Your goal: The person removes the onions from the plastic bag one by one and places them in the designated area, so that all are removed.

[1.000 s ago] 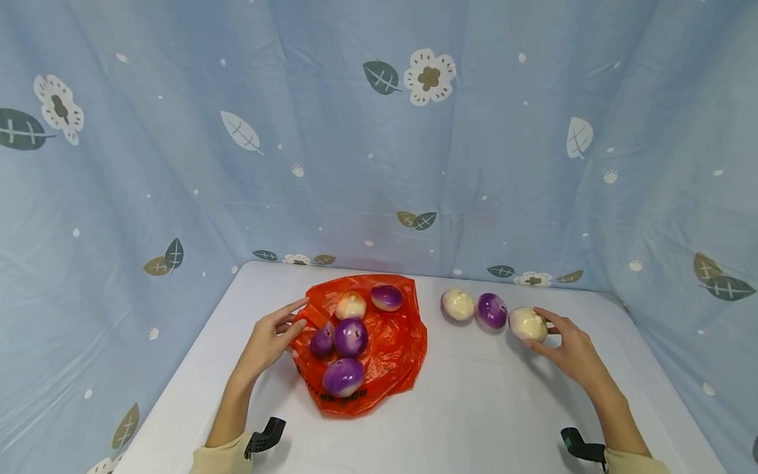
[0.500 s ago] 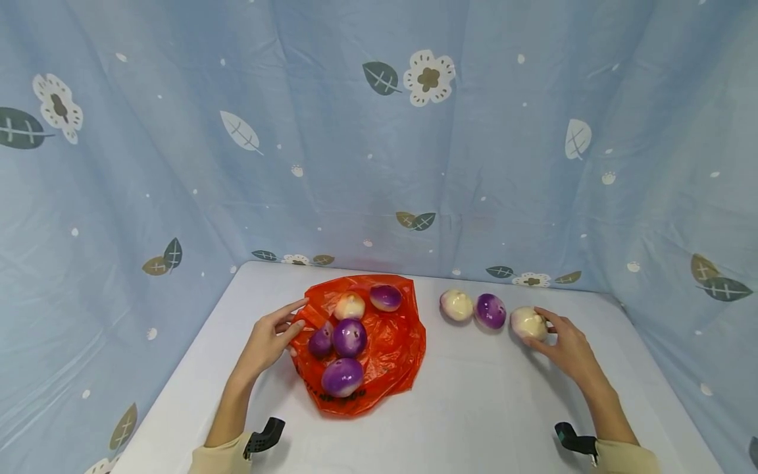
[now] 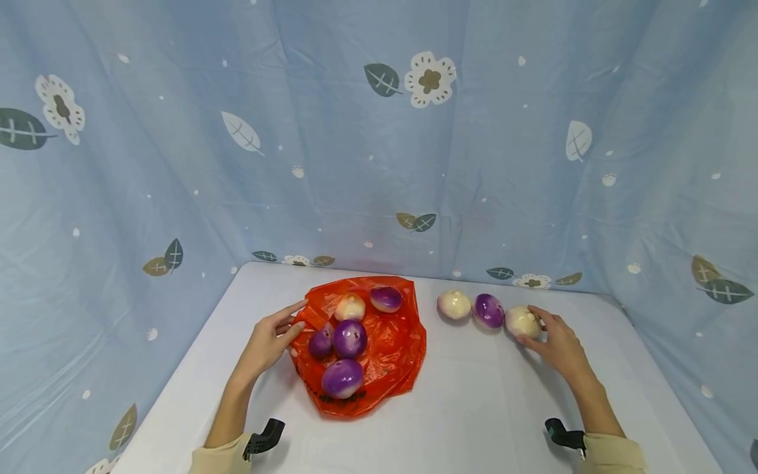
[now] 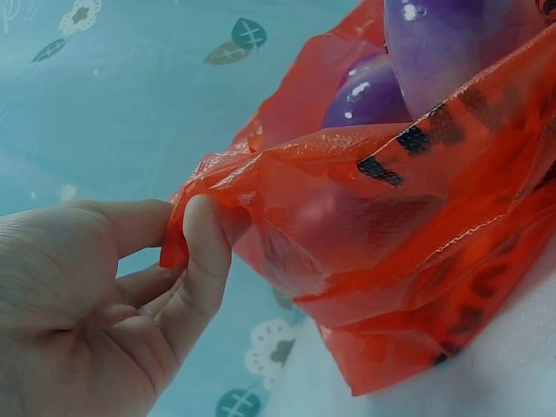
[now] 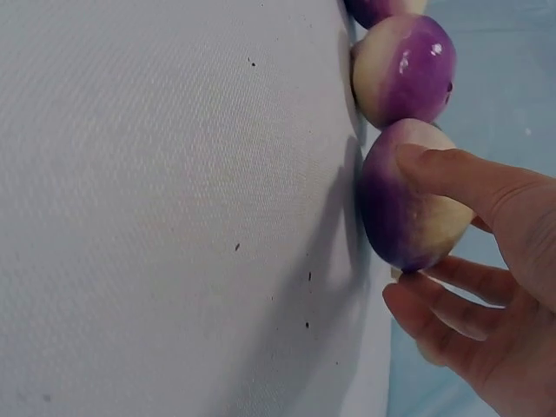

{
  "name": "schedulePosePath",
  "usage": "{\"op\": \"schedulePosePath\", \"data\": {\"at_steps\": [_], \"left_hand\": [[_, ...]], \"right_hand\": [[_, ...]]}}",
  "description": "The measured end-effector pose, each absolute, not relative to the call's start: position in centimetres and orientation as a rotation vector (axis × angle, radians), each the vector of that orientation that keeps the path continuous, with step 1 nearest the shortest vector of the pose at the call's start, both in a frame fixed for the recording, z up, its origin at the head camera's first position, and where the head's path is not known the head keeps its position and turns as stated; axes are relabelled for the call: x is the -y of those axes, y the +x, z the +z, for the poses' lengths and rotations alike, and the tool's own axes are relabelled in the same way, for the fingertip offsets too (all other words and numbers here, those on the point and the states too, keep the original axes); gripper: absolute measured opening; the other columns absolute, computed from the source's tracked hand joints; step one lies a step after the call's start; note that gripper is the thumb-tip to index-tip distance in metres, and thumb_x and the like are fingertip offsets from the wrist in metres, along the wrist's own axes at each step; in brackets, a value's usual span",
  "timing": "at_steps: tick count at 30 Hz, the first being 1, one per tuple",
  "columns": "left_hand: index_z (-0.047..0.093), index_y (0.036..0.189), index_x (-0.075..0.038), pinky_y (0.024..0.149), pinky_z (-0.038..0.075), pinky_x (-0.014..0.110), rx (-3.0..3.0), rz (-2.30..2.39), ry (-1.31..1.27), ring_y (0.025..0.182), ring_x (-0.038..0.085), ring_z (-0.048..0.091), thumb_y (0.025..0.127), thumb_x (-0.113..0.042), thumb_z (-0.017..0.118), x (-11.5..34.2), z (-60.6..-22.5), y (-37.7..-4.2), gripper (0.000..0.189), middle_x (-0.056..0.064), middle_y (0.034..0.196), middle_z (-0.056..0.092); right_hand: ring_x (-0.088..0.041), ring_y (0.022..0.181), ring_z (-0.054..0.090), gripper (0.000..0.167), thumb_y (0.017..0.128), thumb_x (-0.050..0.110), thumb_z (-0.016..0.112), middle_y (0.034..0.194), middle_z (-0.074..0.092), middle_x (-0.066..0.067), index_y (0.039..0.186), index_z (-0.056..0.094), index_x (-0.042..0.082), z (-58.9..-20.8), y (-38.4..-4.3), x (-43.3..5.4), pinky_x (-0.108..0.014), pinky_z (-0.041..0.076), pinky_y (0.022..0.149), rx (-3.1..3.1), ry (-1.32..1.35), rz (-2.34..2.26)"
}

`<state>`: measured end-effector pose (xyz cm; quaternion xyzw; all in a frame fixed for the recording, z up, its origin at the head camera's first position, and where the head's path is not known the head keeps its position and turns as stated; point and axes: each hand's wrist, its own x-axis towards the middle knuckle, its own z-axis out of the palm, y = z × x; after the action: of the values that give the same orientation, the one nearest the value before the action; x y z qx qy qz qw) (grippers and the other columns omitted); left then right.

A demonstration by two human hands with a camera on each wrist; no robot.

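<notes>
My left hand (image 3: 264,342) pinches the left edge of a red plastic bag (image 3: 397,368) between thumb and fingers, as the left wrist view shows close up. Several glossy purple-and-white onions, among them a large purple one (image 3: 343,378) at the front, lie in the bag's wide mouth. On the right, my right hand (image 3: 559,345) holds a pale onion (image 3: 522,322) with a purple side, thumb on the near side and fingers at its far end. This onion stands at the right end of a short row, against a purple onion (image 3: 488,311).
Another pale onion (image 3: 454,305) makes up the left end of the row, between the bag and the purple one. All stand on a white table (image 3: 462,408). A blue patterned curtain (image 3: 331,164) hangs behind and at both sides.
My right hand has shifted a little left with the pale onion, closing up on the purple one; the row has slid slightly left. The left hand and bag stay put.
</notes>
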<state>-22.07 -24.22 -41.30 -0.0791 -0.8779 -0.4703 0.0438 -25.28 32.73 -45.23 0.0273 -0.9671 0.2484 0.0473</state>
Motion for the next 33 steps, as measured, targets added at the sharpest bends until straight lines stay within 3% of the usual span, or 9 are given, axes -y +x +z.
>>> {"op": "schedulePosePath", "data": {"at_steps": [14,33], "left_hand": [[0.056,0.140,-0.017,0.084,0.059,0.036,2.686,-1.410,-0.249,0.104,0.036,0.070,0.095,-0.020,0.064,24.17,-41.41,-22.24,0.045,0.021,0.120,0.068],[0.056,0.140,-0.017,0.079,0.060,0.032,2.683,-1.436,-0.262,0.100,0.034,0.071,0.096,-0.019,0.064,24.21,-41.57,-22.08,0.045,0.021,0.114,0.070]], "right_hand": [[-0.049,0.113,0.056,0.077,0.085,0.030,0.076,0.134,0.047,-0.035,0.146,0.038,0.003,-45.57,-25.71,-32.59,-0.068,0.047,0.086,2.939,0.074,0.775],[-0.052,0.113,0.054,0.077,0.085,0.031,0.076,0.136,0.041,-0.037,0.146,0.038,0.005,-44.71,-25.03,-32.40,-0.071,0.046,0.084,2.958,0.071,0.717]]}}
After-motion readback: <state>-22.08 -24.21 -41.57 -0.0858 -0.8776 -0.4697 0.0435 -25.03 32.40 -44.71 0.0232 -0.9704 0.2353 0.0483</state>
